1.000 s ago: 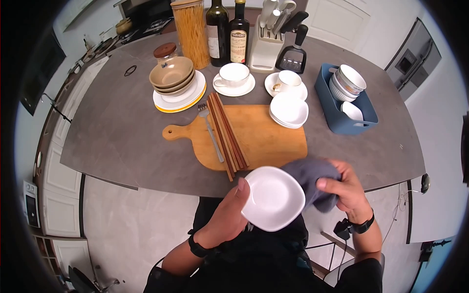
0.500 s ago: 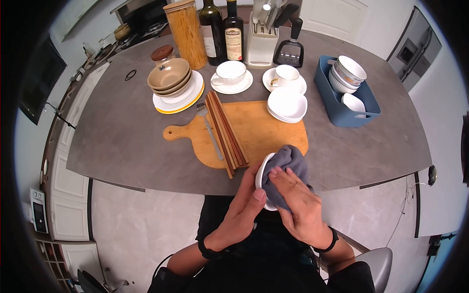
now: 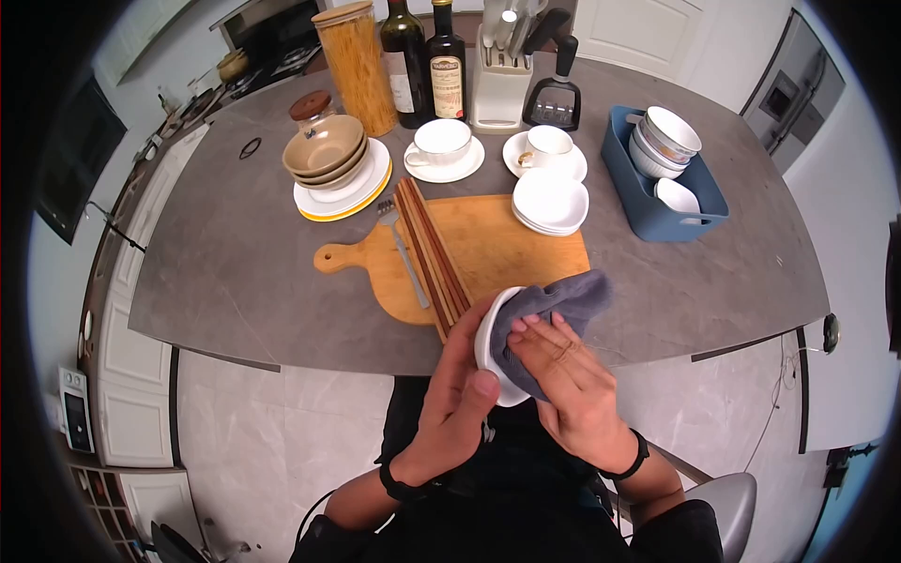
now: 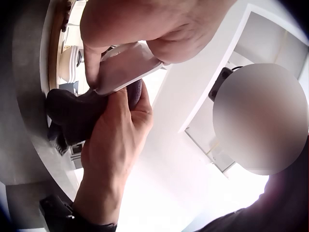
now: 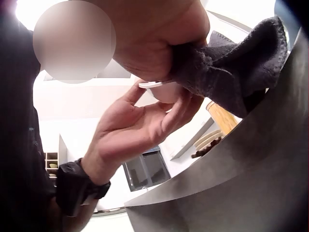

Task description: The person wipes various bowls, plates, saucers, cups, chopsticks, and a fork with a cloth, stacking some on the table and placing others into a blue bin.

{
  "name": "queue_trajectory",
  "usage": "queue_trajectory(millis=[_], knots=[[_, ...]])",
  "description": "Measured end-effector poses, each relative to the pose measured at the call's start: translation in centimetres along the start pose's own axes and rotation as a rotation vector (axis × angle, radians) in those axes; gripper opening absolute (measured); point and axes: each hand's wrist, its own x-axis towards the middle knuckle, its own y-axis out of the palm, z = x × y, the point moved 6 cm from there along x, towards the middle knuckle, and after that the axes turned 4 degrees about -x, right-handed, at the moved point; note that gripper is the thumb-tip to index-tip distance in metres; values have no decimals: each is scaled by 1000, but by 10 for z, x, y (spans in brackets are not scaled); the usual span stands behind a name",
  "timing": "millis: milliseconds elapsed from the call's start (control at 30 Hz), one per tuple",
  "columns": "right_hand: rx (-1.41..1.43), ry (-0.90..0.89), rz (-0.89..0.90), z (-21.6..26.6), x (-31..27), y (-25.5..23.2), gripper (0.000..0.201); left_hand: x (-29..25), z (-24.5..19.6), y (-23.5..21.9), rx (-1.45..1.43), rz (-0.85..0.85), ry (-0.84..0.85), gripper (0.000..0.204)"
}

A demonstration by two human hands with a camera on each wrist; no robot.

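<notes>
My left hand (image 3: 450,418) grips a small white dish (image 3: 484,345) by its rim and side, holding it tilted on edge just off the table's front edge. In the left wrist view, the pale outer side of the dish (image 4: 128,67) shows under that hand. My right hand (image 3: 574,389) holds a dark grey cloth (image 3: 574,298) and presses it into the dish, fingers lying over the fabric. Most of the dish's inside is hidden behind cloth and fingers. A loose end of the cloth (image 5: 251,58) sticks out past the right hand in the right wrist view.
A wooden cutting board (image 3: 507,249) bears a fork (image 3: 405,258), several chopsticks (image 3: 434,253) and stacked white dishes (image 3: 552,202). Behind stand brown bowls (image 3: 324,150) on plates, two cups (image 3: 443,141) on saucers, bottles (image 3: 449,75) and a knife block (image 3: 502,89). A blue bin (image 3: 662,216) holds bowls.
The right hand has brought the cloth from beside the dish into it. The dish has turned from facing up to standing on edge, and has lately shifted slightly left with both hands.
</notes>
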Motion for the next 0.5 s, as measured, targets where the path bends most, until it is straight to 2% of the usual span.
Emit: queue_trajectory(millis=[33,100,133,200,233,267,300,333,367,400,467,500], knots=[[3,-3,5,1,-2,-1,38,0,-2,-3,11,-16,-2,73],[391,125,114,-5,-10,1,35,0,2,-12,-17,-45,11,71],[391,124,116,-5,-14,-4,35,0,3,-16,-44,-67,20,69],[949,657,124,-26,-37,0,31,-3,9,-18,-67,-91,-37,68],[1167,717,-107,-34,-44,-1,29,-5,16,-23,-210,-163,-150,68],[1169,717,-107,-36,-45,-4,29,-8,23,-26,-353,-235,-263,68],[1197,744,-425,-45,-47,-21,30,-12,27,-30,-289,-312,-308,68],[1208,759,-746,-53,-54,-36,31,-14,27,-32,-287,-312,-308,68],[1210,758,-747,-57,-55,-38,31,-14,28,-28,-378,-220,-326,66],[1034,596,-668,-55,-51,-47,32,-15,28,-23,-469,-125,-344,65],[726,316,-504,-41,-38,-49,36,-14,32,-19,-412,-138,-395,65],[426,143,-277,-26,-21,-46,38,-10,28,-15,-153,-66,-320,67]])
